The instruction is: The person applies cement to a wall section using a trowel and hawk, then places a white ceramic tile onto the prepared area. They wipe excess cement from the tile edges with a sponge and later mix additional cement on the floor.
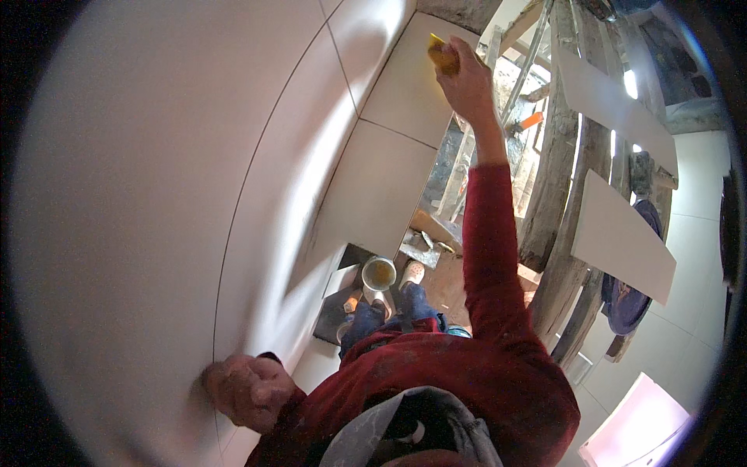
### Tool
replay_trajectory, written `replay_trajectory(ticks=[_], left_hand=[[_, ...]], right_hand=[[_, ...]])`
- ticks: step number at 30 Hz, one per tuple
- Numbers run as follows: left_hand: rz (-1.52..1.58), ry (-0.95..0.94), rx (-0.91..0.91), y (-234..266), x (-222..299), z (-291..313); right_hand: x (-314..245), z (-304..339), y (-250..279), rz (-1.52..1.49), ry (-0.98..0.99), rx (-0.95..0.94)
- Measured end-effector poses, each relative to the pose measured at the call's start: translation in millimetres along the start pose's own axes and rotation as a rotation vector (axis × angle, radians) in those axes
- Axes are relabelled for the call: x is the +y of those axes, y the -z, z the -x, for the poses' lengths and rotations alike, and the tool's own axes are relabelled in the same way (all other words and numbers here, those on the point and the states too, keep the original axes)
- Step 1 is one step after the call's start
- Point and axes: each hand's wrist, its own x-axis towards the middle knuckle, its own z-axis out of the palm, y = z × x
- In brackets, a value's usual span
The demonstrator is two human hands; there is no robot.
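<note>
My right arm, in a dark red sleeve, stretches far ahead over a pale tiled ledge (373, 175). My right hand (465, 82) is closed round a yellow sponge (443, 56) close to the ledge's far end. The sponge looks brown and soiled on part of its face. At the lower left, my left hand (249, 391) rests against the large pale wall tiles (148, 202), with its fingers curled in and nothing visible in them. Thin dark joint lines run between the tiles.
A small bucket (380, 274) of murky yellowish liquid stands by my feet. Rough wooden planks (551, 175) form a platform on the right, bearing loose white tiles (621, 237). An orange-handled tool (532, 121) lies among the planks. Debris (420, 253) lies near my clogs.
</note>
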Motion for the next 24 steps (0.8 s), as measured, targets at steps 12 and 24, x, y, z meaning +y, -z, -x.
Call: replay_trajectory(ticks=[12, 24], left_hand=[[0.164, 0.174, 0.034, -10.3, 6.0, -9.3], [1.463, 1.904, -0.141, -15.2, 111.5, 89.1]], right_hand=[[-123.8, 141.0, 74.3, -0.864, -0.134, -0.794], [-186.3, 160.9, 72.2, -0.892, 0.028, -0.801]])
